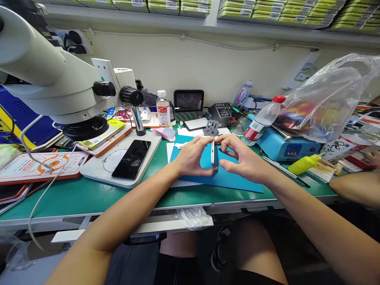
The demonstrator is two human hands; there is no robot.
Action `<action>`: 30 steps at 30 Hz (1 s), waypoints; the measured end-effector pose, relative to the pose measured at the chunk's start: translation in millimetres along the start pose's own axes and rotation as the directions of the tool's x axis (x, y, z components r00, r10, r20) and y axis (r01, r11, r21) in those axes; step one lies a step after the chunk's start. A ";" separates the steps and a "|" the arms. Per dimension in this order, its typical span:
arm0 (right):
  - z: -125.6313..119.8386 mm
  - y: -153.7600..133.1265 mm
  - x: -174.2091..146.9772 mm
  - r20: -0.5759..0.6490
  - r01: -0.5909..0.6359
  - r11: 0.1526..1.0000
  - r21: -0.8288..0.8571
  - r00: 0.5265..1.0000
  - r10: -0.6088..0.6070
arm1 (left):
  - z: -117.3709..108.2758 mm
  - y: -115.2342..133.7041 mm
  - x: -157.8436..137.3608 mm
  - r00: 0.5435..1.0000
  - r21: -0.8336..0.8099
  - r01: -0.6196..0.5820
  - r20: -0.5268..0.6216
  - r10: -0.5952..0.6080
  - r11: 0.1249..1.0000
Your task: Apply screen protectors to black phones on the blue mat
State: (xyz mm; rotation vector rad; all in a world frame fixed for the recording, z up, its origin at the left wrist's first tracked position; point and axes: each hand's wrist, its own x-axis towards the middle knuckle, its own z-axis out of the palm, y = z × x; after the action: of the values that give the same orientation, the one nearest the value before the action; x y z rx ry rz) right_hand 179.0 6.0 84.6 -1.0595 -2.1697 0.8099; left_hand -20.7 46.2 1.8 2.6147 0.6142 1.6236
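A smartphone (pixel 213 153) is held up on its side, its bottom edge with the charging port facing me. My left hand (pixel 194 156) is closed around it, fingers on the upper edge and thumb along the lower edge. My right hand (pixel 242 158) is just right of the phone, fingers curved and thumb apart; its index fingertip is at the phone's upper edge, and I cannot tell whether it presses there. Below both hands is a blue mat (pixel 237 183). A second phone, black and screen up (pixel 132 159), lies on the white microscope base (pixel 97 168) to the left.
The microscope (pixel 74 87) overhangs the left side. Behind the mat are a small screen device (pixel 189 101), a grey metal holder (pixel 211 127) and a red-capped bottle (pixel 264 120). To the right stand a blue machine (pixel 286 144) and a yellow squeeze bottle (pixel 304 164). Another person's arm (pixel 356 186) rests at far right.
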 end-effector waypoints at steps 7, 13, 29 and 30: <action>3.2 2.8 3.5 -0.014 0.020 0.999 -0.026 1.000 -0.020 | -1.3 -0.9 2.0 0.997 -0.013 -0.011 0.073 0.012 1.000; 4.3 8.2 4.6 0.025 0.068 0.994 -0.081 0.997 -0.066 | -1.8 -4.1 1.2 0.999 -0.007 -0.028 0.043 0.029 1.000; -0.1 43.4 -4.5 -0.006 0.009 0.976 -0.216 1.000 -0.010 | -1.1 -8.5 -0.3 0.998 -0.059 0.065 0.018 -0.064 0.996; -0.5 49.5 -5.1 -0.015 -0.020 0.975 -0.223 1.000 0.017 | -1.3 -8.4 -0.4 0.997 -0.067 0.082 0.019 -0.081 0.994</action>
State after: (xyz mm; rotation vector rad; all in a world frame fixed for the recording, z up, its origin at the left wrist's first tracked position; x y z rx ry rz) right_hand 205.2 26.7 47.7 -1.1926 -2.2819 0.5743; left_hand -24.6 53.6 0.4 2.5173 0.6442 1.5703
